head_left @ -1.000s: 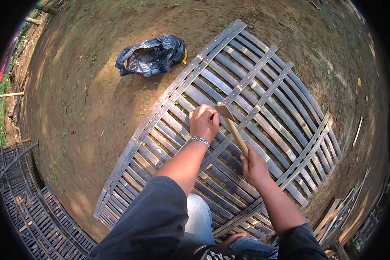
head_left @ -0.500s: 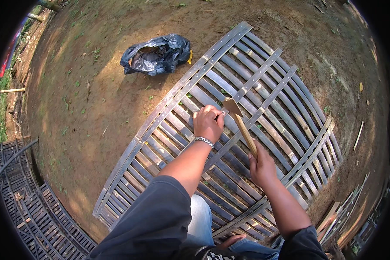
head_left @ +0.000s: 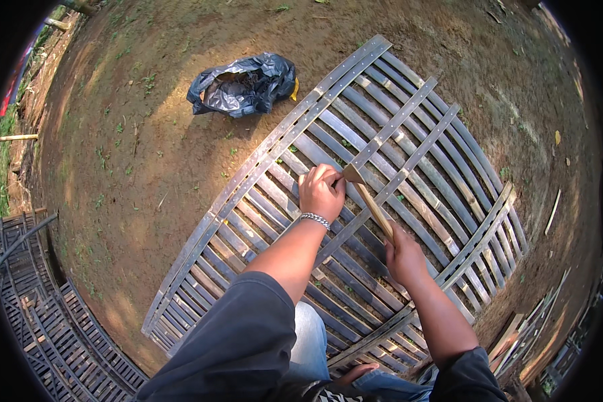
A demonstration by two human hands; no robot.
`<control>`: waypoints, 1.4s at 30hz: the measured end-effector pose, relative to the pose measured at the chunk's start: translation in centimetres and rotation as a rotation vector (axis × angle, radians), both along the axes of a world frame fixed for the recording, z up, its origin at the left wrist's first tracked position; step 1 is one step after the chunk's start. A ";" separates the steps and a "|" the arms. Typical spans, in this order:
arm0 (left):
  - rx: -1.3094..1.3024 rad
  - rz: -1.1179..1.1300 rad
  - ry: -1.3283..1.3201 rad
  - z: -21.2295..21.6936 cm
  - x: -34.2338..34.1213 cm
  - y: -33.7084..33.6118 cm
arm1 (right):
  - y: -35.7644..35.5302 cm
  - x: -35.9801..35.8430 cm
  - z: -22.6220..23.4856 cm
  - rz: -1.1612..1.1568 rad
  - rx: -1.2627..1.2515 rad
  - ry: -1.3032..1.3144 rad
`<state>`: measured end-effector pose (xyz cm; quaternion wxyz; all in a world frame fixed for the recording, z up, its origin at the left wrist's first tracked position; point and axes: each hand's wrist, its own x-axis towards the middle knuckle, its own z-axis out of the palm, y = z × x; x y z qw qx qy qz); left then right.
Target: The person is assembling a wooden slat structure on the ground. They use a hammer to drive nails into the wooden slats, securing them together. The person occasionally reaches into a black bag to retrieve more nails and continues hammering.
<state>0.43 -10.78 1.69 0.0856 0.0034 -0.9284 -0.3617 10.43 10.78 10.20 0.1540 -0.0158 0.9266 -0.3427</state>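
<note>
A hammer with a wooden handle and a brown, wedge-like head (head_left: 375, 209) is gripped near the handle's end by my right hand (head_left: 407, 260). Its head is down beside the fingertips of my left hand (head_left: 323, 194). The left fingers are pinched together over a slat; whatever they hold is hidden. Both hands work above a large slatted bamboo panel (head_left: 375, 144), which lies on the ground with long cross strips fastened over its slats. A chain bracelet (head_left: 315, 218) circles my left wrist.
A crumpled black plastic bag (head_left: 264, 77), its mouth open, sits on bare soil beyond the panel's left edge. More dark slatted panels (head_left: 53, 335) lie at the lower left. Thin strips (head_left: 532, 328) are piled at the right. My jeans-covered knee (head_left: 309, 335) is over the panel's near side.
The hammer head has come down and left, from above the slats to right beside my left fingertips. My left hand keeps its pinch in nearly the same place.
</note>
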 end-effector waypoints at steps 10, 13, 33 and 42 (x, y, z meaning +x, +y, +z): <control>-0.019 0.004 -0.041 -0.1 0.3 0.0 | 0.0 0.1 -0.2 -0.015 0.036 -0.087; -0.006 0.003 -0.040 0.1 0.2 0.1 | 0.0 0.4 -0.3 -0.089 0.001 -0.022; -0.418 -0.137 -0.314 0.8 1.6 -2.8 | -0.7 -0.4 -0.2 -0.026 -0.021 -0.046; -0.473 -0.113 -0.298 0.8 1.9 -2.8 | -0.9 -1.5 1.2 0.010 -0.092 0.162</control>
